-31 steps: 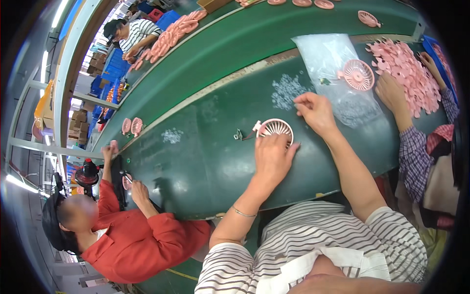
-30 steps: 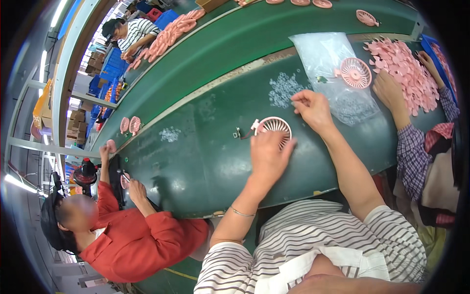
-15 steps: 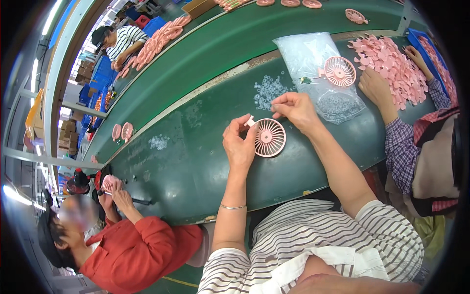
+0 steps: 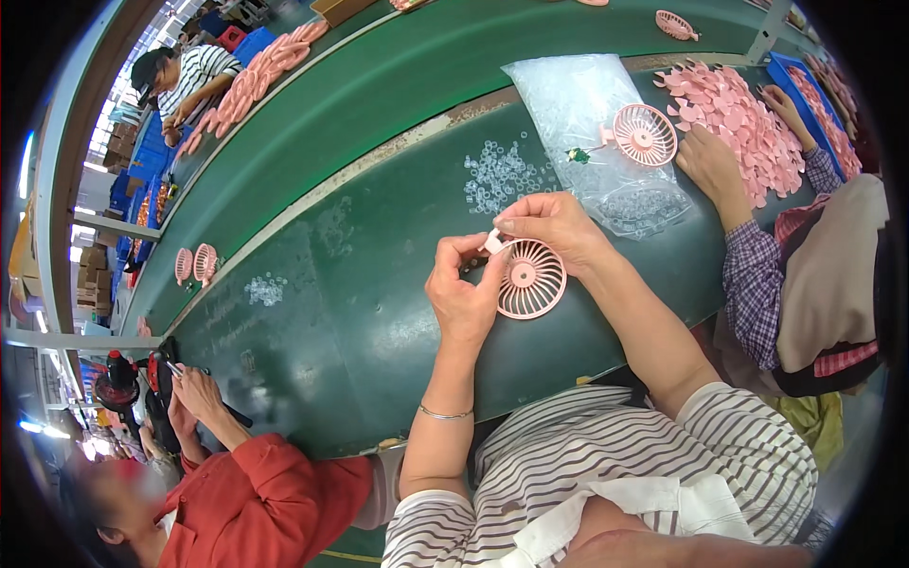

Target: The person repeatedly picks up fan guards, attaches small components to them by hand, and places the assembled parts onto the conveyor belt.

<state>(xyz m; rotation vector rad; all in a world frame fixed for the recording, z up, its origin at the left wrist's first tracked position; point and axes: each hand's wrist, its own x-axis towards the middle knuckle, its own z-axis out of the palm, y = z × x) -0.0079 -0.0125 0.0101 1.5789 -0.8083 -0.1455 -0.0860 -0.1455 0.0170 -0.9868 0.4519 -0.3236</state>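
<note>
My left hand (image 4: 464,289) is closed on the short neck of a pink fan grille (image 4: 524,275), a round ribbed shell with a hub in the middle. The neck is pinched between thumb and fingers, and the round part sits to its right. My right hand (image 4: 559,227) is closed in a pinch at the tip of that neck, fingertips meeting those of the left. Whatever small piece lies between the right fingertips is hidden. Just beyond my hands is a scatter of small clear rings (image 4: 497,177) on the green table (image 4: 379,322).
A clear plastic bag (image 4: 573,95) of small clear parts bears another pink grille (image 4: 645,135) with a green board. Pink flat pieces (image 4: 739,123) are heaped at right by a co-worker's hand (image 4: 712,166). A red-sleeved co-worker (image 4: 265,502) sits left. Beyond runs a green conveyor (image 4: 398,123).
My right hand has come from beside the clear rings to the grille's neck, fingers now pinched there. The red-sleeved co-worker's pink part no longer shows. The whole view has shifted slightly.
</note>
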